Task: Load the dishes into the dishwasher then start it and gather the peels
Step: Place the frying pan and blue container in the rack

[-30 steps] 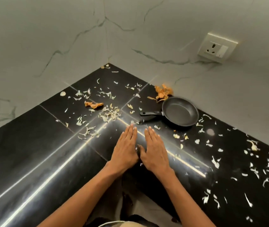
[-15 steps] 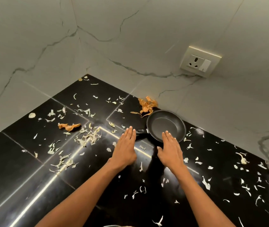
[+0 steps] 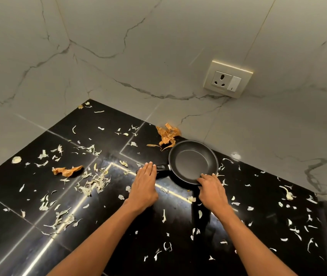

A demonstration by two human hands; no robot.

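There is one small frying pan [image 3: 193,161], and it sits a little right of the middle of the frame, close to the wall. It is round and black, dark grey inside, with nothing in it. Its short black handle [image 3: 161,167] sticks out to the left.

Two bare hands reach up from the bottom of the frame. The left hand [image 3: 144,186] lies flat with its fingers straight and pressed together, and the fingertips cover the end of the handle. I cannot tell if they touch it. The right hand [image 3: 212,189] is at the near rim of the pan, with its fingers bent down over the edge and touching it. I cannot tell if they truly grip it.

The black shiny counter [image 3: 9,226] fills the lower half of the frame. Little white peels [image 3: 94,181] are all over it, far too many to count, with one thick heap left of the left hand. There are two bunches of orange peel. One orange bunch [image 3: 167,134] lies just above the pan by the wall. The other orange bunch [image 3: 67,170] lies at the left.

One wall socket [image 3: 227,81] with a switch sits on the grey marble wall [image 3: 138,46], upper right of the frame.
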